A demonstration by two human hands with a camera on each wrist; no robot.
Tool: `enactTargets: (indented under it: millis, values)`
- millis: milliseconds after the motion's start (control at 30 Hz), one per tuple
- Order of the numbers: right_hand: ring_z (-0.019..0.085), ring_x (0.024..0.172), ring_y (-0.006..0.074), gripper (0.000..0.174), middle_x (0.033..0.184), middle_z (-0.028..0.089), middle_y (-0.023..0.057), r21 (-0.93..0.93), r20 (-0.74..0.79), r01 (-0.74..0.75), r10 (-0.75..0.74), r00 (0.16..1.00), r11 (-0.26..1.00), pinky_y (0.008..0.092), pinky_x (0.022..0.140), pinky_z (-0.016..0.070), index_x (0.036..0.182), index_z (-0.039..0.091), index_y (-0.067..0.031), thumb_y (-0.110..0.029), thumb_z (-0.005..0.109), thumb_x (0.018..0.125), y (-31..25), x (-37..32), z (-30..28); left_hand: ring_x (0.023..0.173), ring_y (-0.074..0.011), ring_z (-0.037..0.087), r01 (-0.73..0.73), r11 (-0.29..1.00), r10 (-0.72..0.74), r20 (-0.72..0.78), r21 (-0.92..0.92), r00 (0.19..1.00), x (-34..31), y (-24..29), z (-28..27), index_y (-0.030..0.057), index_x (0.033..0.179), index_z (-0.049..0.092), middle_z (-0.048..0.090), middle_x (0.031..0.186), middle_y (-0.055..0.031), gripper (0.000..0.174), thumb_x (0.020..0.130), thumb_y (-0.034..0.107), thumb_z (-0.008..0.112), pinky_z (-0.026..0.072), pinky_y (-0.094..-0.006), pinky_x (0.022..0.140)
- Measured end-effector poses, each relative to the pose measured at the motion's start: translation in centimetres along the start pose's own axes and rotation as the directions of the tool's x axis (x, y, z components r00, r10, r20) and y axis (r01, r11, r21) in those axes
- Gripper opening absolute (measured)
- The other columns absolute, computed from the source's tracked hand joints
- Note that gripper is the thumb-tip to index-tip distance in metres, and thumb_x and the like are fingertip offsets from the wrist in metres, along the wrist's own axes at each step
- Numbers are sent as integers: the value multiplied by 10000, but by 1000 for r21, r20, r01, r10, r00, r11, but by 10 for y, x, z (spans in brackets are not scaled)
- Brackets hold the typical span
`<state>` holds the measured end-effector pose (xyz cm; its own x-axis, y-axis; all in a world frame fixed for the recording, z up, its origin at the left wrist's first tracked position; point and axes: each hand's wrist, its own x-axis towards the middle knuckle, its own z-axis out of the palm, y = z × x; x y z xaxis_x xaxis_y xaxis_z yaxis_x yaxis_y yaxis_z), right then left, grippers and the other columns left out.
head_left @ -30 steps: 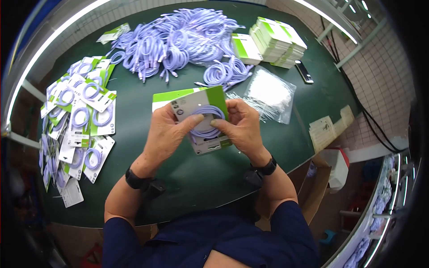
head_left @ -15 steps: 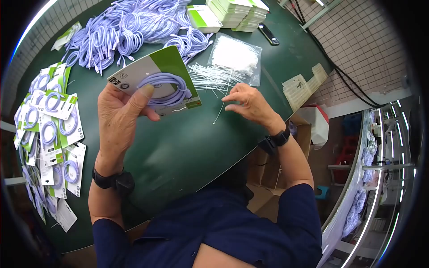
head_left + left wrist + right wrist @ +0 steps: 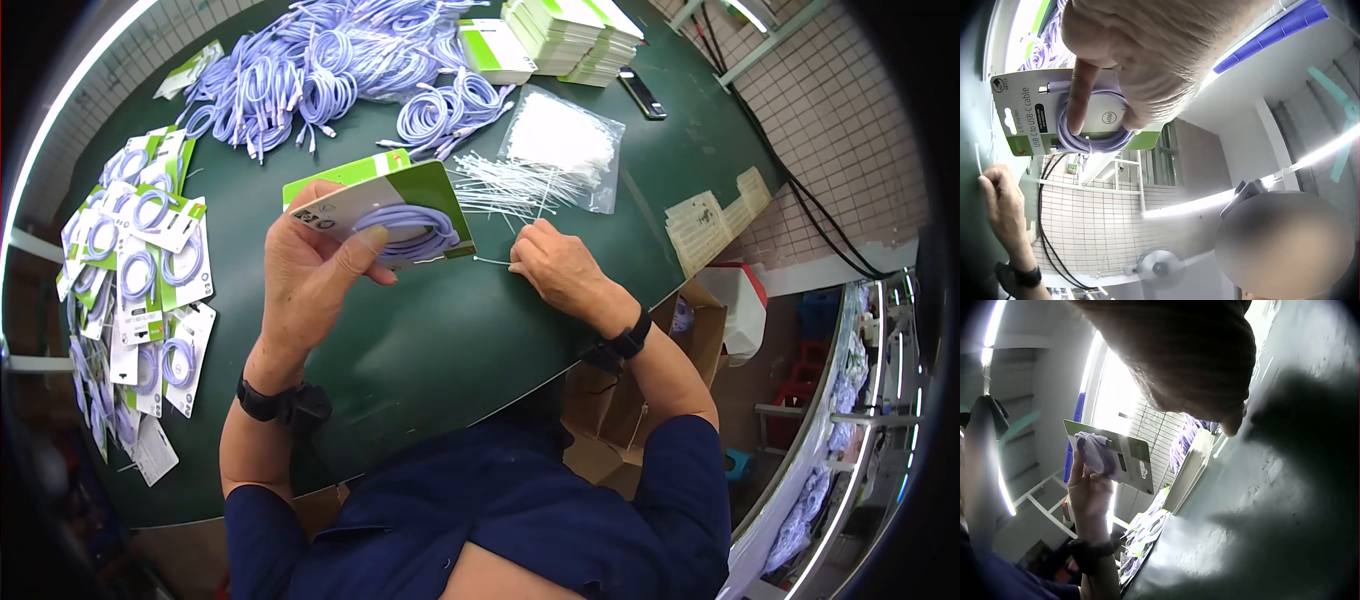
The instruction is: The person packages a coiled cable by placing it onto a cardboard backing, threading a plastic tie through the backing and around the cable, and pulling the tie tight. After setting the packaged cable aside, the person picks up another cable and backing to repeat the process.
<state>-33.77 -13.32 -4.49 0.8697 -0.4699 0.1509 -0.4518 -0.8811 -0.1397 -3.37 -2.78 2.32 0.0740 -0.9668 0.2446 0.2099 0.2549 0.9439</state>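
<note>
While the left hand [image 3: 305, 290] grips the carded cable [image 3: 436, 228] above the green tabletop [image 3: 430, 330], the card tilts, its long axis running roughly away from the body, green long edge toward the right hand [image 3: 562, 270]. That hand, well apart, pinches a white tie [image 3: 492, 261]. The cable is lavender, neatly coiled.

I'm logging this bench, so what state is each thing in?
Card, held up, tilted.
Cable, coiled on the card.
Left hand, gripping the card.
Right hand, pinching a tie.
Loose ties, strewn.
Bag, lying down; open or shut unclear.
Cable heap, coiled bundles.
Carded cables, piled, overlapping.
Back cards, stacked.
Near cards, stacked.
Carton, open.
Black device, lying flat.
Ceiling lamp, lit.
</note>
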Motion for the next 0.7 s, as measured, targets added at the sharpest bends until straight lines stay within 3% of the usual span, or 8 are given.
enactTargets:
  millis: [100, 133, 233, 300, 400, 500, 567, 700]
  values:
    - [656, 774, 225, 82, 906, 677, 73, 466, -151, -197, 297, 943, 863, 297, 674, 531, 977, 647, -23, -62, 713, 946, 1, 2, -2, 938, -199, 722, -16, 997, 22, -79, 73, 997, -9, 2, 2, -49, 1184, 621, 717, 1082, -148, 253, 986, 81, 709, 632, -288, 673]
    - [656, 774, 225, 82, 906, 677, 73, 475, -152, -183, 285, 946, 861, 297, 674, 531, 977, 647, -23, -62, 713, 946, 0, 6, -4, 960, -207, 724, -28, 994, 39, -108, 103, 993, -11, 3, 3, -49, 1169, 629, 721, 1093, -156, 238, 989, 85, 708, 634, -293, 690]
    - [626, 650, 122, 85, 914, 706, 56, 934, 45, -199, 452, 891, 298, 231, 581, 488, 986, 638, -8, -84, 661, 1017, -7, 20, -17, 1010, -241, 726, -142, 956, 186, -158, 256, 970, -11, 7, 3, -51, 1130, 645, 729, 1120, -183, 212, 986, 89, 714, 629, -331, 770]
    - [611, 641, 92, 100, 910, 704, 48, 950, 96, -208, 417, 904, 233, 214, 567, 475, 997, 638, -9, -103, 652, 1030, -10, 32, -28, 1035, -257, 727, -190, 924, 259, -176, 332, 950, -9, 6, 4, -51, 1111, 653, 733, 1134, -197, 201, 984, 91, 717, 627, -350, 810]
    - [580, 624, 34, 135, 902, 700, 32, 966, 191, -238, 336, 922, 103, 181, 537, 449, 1019, 637, -12, -141, 633, 1056, -16, 48, -34, 1084, -315, 727, -383, 695, 539, -88, 608, 838, -3, -2, -3, -50, 1076, 670, 739, 1157, -225, 190, 974, 100, 729, 591, -411, 925]
    - [553, 583, 32, 153, 864, 690, 29, 958, 284, -283, 286, 915, -46, 177, 506, 428, 1039, 636, -16, -165, 611, 1069, -18, 65, -33, 1082, -330, 730, -421, 580, 593, -7, 697, 805, 0, -5, -10, -47, 1086, 672, 743, 1148, -219, 201, 955, 88, 742, 570, -420, 962]
    - [550, 582, 32, 157, 849, 683, 26, 959, 280, -282, 275, 920, -32, 177, 506, 428, 1039, 637, -18, -168, 607, 1072, -21, 74, -29, 1081, -338, 731, -436, 511, 620, 34, 741, 784, 1, -5, -17, -45, 1091, 673, 745, 1143, -217, 208, 945, 83, 749, 559, -425, 981]
    - [542, 586, 32, 168, 808, 659, 15, 958, 273, -286, 270, 923, 13, 178, 510, 430, 1040, 640, -20, -175, 591, 1080, -30, 88, -16, 1076, -333, 736, -340, 527, 538, 4, 779, 843, -3, -8, -33, -29, 1079, 680, 747, 1138, -202, 202, 912, 49, 762, 564, -404, 966]
